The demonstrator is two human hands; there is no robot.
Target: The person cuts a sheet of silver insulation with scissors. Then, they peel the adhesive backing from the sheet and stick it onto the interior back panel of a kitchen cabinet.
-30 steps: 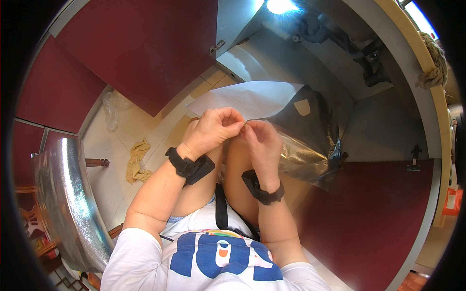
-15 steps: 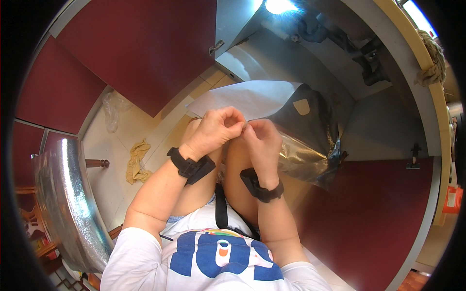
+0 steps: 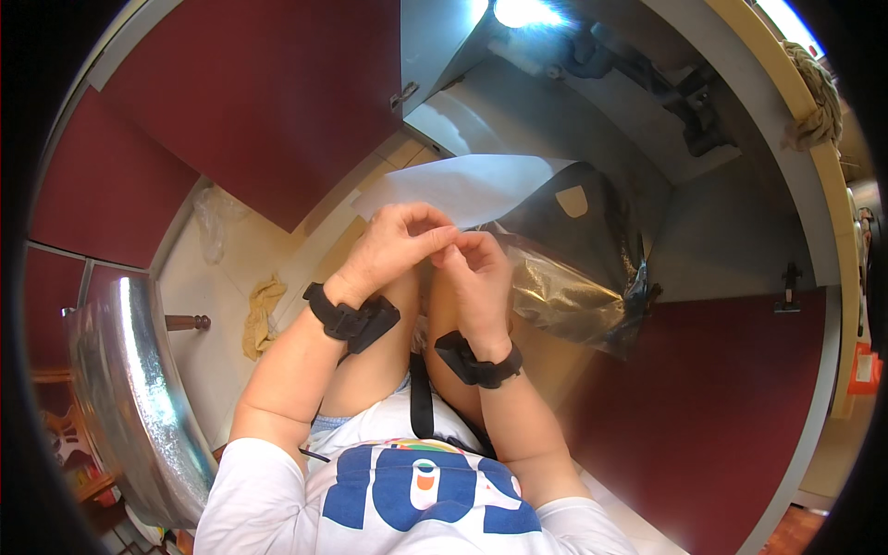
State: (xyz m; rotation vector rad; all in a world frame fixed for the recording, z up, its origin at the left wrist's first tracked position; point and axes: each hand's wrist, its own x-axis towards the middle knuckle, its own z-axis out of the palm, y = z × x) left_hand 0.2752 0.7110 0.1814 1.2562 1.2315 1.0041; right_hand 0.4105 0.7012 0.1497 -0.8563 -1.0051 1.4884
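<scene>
My left hand (image 3: 396, 248) and my right hand (image 3: 476, 282) meet fingertip to fingertip above my knees. Both are closed in a pinch, and whatever sits between the fingertips is too small or hidden to make out. Just beyond them lies a large sheet, with a pale white face (image 3: 472, 180) toward the left and a shiny silver foil face (image 3: 564, 291) that mirrors gold tones. A dark grey stretch of it (image 3: 597, 222) reaches into the open cabinet and carries a small beige patch (image 3: 572, 202). Black bands with boxes are strapped round both wrists.
An open cabinet (image 3: 712, 217) has dark pipes (image 3: 684, 102) and a bright lamp (image 3: 527, 11) inside. Its red doors (image 3: 259, 92) flank me. At left stands a large silver foil roll (image 3: 153, 398). A tan cloth (image 3: 264, 314) and a clear plastic bag (image 3: 215, 222) lie on the floor.
Both hands have shifted slightly left, still pinched together at the fingertips. My right fingers now tuck closer under the left ones. The sheet looks nearly unmoved.
</scene>
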